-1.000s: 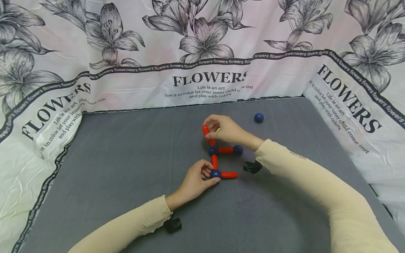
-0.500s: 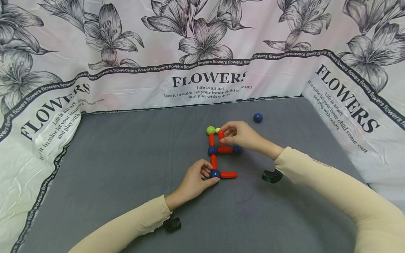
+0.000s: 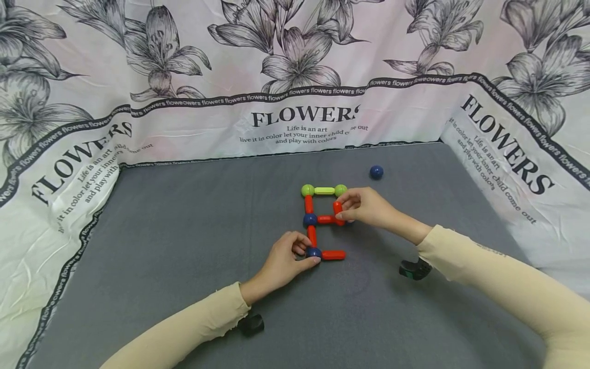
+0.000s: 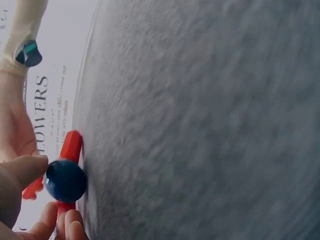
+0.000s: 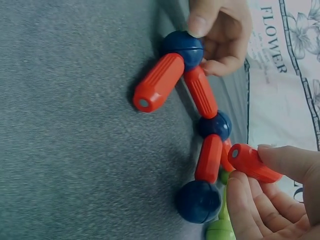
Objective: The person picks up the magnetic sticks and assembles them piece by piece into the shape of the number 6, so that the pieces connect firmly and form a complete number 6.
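My left hand holds a blue ball at the near left corner of a frame of magnetic rods and balls, thumb on one side and fingers curled on the other. From that ball one red rod points right, and another leads to a middle blue ball. Between thumb and fingertips my right hand pinches a loose red magnetic rod, a grey disc showing in its end. Just under it lies the blue ball ending the middle bar, mostly hidden in the head view.
Across the frame's far side a light green rod joins two green balls, the left one plainly visible. A separate blue ball lies farther back on the grey cloth. Flower-printed fabric borders the surface.
My right hand has moved right and nearer to me with the red rod, from above the far left corner to the middle bar's right end, uncovering the green pieces. My left hand stays put.
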Action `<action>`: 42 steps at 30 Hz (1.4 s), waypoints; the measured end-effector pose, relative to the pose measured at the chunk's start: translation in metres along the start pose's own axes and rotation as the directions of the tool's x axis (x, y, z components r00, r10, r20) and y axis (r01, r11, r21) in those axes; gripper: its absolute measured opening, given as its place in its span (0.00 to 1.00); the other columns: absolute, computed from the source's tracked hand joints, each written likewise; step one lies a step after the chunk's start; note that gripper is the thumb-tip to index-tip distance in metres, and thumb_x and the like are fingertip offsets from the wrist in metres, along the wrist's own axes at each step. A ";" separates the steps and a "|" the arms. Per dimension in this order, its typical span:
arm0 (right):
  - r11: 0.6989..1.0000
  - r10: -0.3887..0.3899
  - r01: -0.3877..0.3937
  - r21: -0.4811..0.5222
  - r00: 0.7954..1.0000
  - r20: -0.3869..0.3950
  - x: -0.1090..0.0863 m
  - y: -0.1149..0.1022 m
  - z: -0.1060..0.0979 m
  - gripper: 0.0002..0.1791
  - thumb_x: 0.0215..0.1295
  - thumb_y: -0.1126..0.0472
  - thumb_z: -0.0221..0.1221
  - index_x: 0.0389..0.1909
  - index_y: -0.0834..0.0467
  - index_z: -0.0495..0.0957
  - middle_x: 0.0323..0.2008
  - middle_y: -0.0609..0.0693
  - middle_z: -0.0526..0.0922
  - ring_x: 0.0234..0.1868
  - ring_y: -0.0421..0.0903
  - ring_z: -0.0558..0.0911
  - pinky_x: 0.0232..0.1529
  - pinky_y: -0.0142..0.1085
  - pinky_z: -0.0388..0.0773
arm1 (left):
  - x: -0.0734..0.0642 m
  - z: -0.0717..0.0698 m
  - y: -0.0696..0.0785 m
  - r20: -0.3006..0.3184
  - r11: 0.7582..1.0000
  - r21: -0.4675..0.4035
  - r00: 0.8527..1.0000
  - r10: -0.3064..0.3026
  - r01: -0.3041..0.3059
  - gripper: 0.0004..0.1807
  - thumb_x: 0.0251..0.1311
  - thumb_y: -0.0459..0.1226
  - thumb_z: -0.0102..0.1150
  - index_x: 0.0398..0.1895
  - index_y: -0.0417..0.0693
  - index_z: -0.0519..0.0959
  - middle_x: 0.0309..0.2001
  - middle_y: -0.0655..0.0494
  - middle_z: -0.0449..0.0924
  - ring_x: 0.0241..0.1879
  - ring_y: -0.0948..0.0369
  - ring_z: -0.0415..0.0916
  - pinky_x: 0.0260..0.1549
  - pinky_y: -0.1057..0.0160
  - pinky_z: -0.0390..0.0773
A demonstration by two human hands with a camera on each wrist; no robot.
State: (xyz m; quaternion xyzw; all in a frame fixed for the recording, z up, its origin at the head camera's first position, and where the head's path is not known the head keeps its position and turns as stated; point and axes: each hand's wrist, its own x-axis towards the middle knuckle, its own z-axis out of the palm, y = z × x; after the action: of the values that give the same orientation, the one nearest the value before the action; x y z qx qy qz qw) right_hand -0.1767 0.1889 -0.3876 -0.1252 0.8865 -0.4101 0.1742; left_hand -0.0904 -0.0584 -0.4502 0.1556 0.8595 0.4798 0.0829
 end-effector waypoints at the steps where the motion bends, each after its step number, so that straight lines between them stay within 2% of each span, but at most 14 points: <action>1: 1.000 0.007 -0.007 0.004 1.000 0.002 -0.001 0.002 0.000 0.18 0.60 0.59 0.68 0.49 0.61 0.79 0.38 0.56 0.85 0.31 0.42 0.82 0.37 0.38 0.81 | 0.001 -0.001 0.001 -0.004 1.000 0.002 1.000 0.003 -0.003 0.18 0.54 0.41 0.73 0.45 0.48 0.78 0.43 0.53 0.77 0.38 0.63 0.76 0.40 0.70 0.77; 5: 0.999 0.035 -0.035 0.022 0.999 0.012 -0.004 0.008 0.000 0.18 0.59 0.60 0.69 0.48 0.61 0.80 0.37 0.54 0.86 0.31 0.43 0.83 0.39 0.41 0.82 | 0.010 -0.005 0.005 -0.025 0.999 0.017 0.999 0.032 -0.031 0.18 0.55 0.41 0.72 0.46 0.47 0.79 0.44 0.53 0.77 0.39 0.64 0.75 0.39 0.70 0.76; 8: 0.998 0.052 -0.053 0.022 0.998 0.019 -0.007 0.010 -0.001 0.18 0.59 0.59 0.69 0.48 0.61 0.80 0.36 0.53 0.86 0.31 0.43 0.83 0.38 0.40 0.81 | 0.018 -0.008 0.012 -0.039 0.997 0.029 0.996 0.079 -0.077 0.18 0.57 0.40 0.71 0.48 0.46 0.79 0.45 0.52 0.77 0.41 0.61 0.76 0.40 0.67 0.77; 12: 0.997 0.076 -0.076 0.012 0.997 0.023 -0.012 0.013 -0.002 0.18 0.59 0.56 0.70 0.46 0.61 0.81 0.35 0.51 0.87 0.31 0.43 0.83 0.37 0.38 0.80 | 0.032 -0.010 0.019 -0.055 0.990 0.043 0.989 0.139 -0.137 0.18 0.58 0.39 0.70 0.50 0.43 0.79 0.45 0.50 0.77 0.44 0.57 0.79 0.44 0.63 0.78; 16: 0.994 0.100 -0.101 0.029 0.994 0.037 -0.017 0.016 -0.002 0.18 0.58 0.56 0.70 0.45 0.62 0.81 0.33 0.50 0.88 0.30 0.44 0.84 0.36 0.40 0.82 | 0.048 -0.010 0.022 -0.049 0.983 0.072 0.983 0.174 -0.171 0.18 0.59 0.38 0.69 0.51 0.43 0.79 0.46 0.50 0.76 0.45 0.57 0.79 0.48 0.60 0.79; 23: 0.989 0.130 -0.134 0.069 0.990 0.054 -0.024 0.022 0.000 0.19 0.58 0.56 0.71 0.44 0.64 0.81 0.31 0.51 0.89 0.30 0.45 0.86 0.35 0.40 0.84 | 0.070 -0.006 0.024 0.029 0.973 0.097 0.978 0.207 -0.208 0.19 0.60 0.37 0.68 0.53 0.42 0.78 0.49 0.50 0.77 0.49 0.54 0.80 0.54 0.58 0.80; 32: 0.980 0.167 -0.173 0.097 0.983 0.070 -0.031 0.028 0.001 0.19 0.57 0.55 0.71 0.42 0.65 0.82 0.28 0.49 0.89 0.29 0.41 0.85 0.35 0.39 0.85 | 0.092 0.002 0.026 0.125 0.959 0.166 0.970 0.209 -0.228 0.21 0.61 0.40 0.68 0.56 0.44 0.79 0.49 0.50 0.79 0.49 0.57 0.80 0.51 0.63 0.80; 42: 0.970 0.190 -0.199 0.138 0.979 0.078 -0.033 0.036 0.007 0.18 0.56 0.56 0.72 0.41 0.65 0.82 0.27 0.48 0.89 0.28 0.39 0.85 0.33 0.37 0.85 | 0.112 0.008 0.030 0.192 0.937 0.246 0.960 0.204 -0.248 0.20 0.62 0.38 0.66 0.56 0.44 0.81 0.54 0.51 0.83 0.51 0.58 0.82 0.53 0.63 0.80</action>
State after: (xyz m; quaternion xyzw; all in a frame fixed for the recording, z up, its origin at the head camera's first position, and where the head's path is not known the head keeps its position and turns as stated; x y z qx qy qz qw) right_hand -0.1465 0.2191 -0.4131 -0.0378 0.8563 -0.4501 0.2504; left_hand -0.1873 0.0012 -0.4285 0.3023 0.8830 0.3511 0.0755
